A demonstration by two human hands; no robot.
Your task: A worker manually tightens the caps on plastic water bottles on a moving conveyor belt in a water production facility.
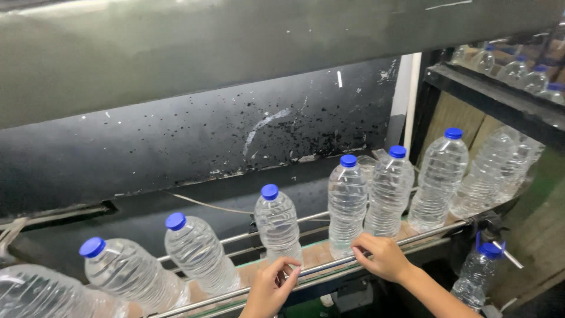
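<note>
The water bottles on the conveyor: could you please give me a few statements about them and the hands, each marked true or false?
1. The water bottles on the conveyor have red caps. False: the caps are blue.
2. The right hand rests at the front guide rail. True.
3. The left hand grips a bottle lifted off the conveyor. False: it is at the rail, below a standing bottle.
4. More bottles lie on the dark shelf at upper right. True.
5. One bottle sits below the conveyor at right. True.
</note>
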